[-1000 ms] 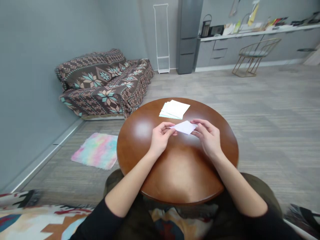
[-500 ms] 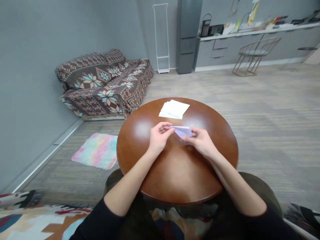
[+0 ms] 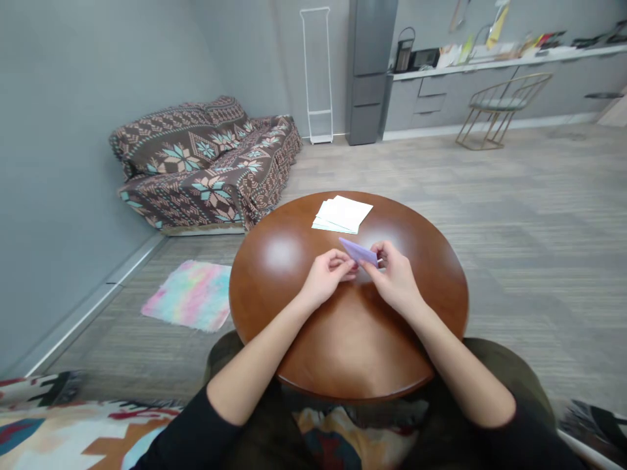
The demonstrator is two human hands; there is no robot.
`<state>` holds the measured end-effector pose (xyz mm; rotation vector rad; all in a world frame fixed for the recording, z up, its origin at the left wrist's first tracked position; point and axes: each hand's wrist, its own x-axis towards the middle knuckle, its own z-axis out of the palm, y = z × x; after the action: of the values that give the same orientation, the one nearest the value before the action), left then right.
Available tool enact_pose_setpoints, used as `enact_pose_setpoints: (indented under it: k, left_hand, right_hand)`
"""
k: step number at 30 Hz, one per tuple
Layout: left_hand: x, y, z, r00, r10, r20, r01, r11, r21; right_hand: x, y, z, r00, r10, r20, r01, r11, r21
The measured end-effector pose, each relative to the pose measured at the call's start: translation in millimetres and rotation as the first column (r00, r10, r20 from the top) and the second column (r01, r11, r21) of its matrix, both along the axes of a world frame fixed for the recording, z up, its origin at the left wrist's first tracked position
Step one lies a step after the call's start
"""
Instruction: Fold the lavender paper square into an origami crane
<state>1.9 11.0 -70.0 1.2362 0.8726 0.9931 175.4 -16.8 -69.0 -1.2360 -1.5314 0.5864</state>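
A small folded piece of lilac paper (image 3: 360,252) is held tilted above the round brown table (image 3: 264,307). My right hand (image 3: 394,273) pinches its right end between thumb and fingers. My left hand (image 3: 331,274) is closed, its thumb and fingertips pressed together at the lower edge of the paper. Part of that contact is hidden behind the fingers. Just beyond my hands, a few overlapping white sheets of paper (image 3: 345,213) lie flat on the tabletop.
Left of the table, a pastel fluffy rug (image 3: 191,294) lies on the floor. Behind it stands a sofa (image 3: 206,163) under a patterned cover. Farther back are a white rack (image 3: 321,112), a grey fridge (image 3: 365,72), a wire-backed chair (image 3: 499,104) and a kitchen counter (image 3: 426,91).
The lilac paper has turned from nearly flat to steeply tilted, its left corner now pointing up and away. My left hand has shifted from that corner right and down to the lower edge.
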Motion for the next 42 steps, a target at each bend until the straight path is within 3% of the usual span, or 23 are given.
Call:
enact_pose_setpoints:
  k: [4, 12, 17, 22, 26, 30, 33, 42]
  left_hand:
    - [0.6, 1.4, -2.8, 1.0, -0.019, -0.015, 0.02, 0.998, 0.058]
    - [-1.1, 0.1, -0.5, 0.999, -0.035, 0.007, 0.035, 0.995, 0.089]
    - [1.8, -2.6, 0.1, 0.997, -0.059, 0.057, 0.057, 0.998, 0.027]
    - [4.9, -6.5, 4.0, 0.979, -0.096, 0.18, 0.098, 0.995, -0.002]
    - [5.8, -5.5, 3.4, 0.992, -0.006, 0.126, -0.003, 0.997, 0.074]
    - [4.3, -0.7, 0.4, 0.991, 0.053, 0.12, -0.061, 0.996, 0.068]
    - [1.8, 2.0, -1.2, 0.984, 0.079, 0.161, -0.085, 0.996, 0.036]
    - [-5.5, 4.4, -0.8, 0.989, -0.008, 0.145, 0.013, 0.999, -0.03]
  right_hand:
    - [-2.7, -2.5, 2.6, 0.992, 0.065, 0.105, -0.071, 0.996, 0.052]
    - [-2.5, -8.1, 9.3, 0.966, 0.231, 0.12, -0.231, 0.973, -0.014]
    - [-2.0, -6.3, 9.0, 0.964, 0.211, 0.165, -0.21, 0.977, -0.024]
    - [-0.3, -2.5, -2.5, 0.969, 0.171, 0.181, -0.171, 0.985, -0.013]
    - [-0.9, -4.1, -5.5, 0.957, 0.152, 0.248, -0.157, 0.988, -0.001]
    - [-3.1, -8.0, 2.1, 0.949, 0.213, 0.232, -0.215, 0.976, -0.016]
    - [-2.7, -7.1, 4.6, 0.953, 0.211, 0.216, -0.225, 0.974, 0.041]
    - [4.5, 2.4, -2.1, 0.982, 0.149, 0.117, -0.161, 0.981, 0.107]
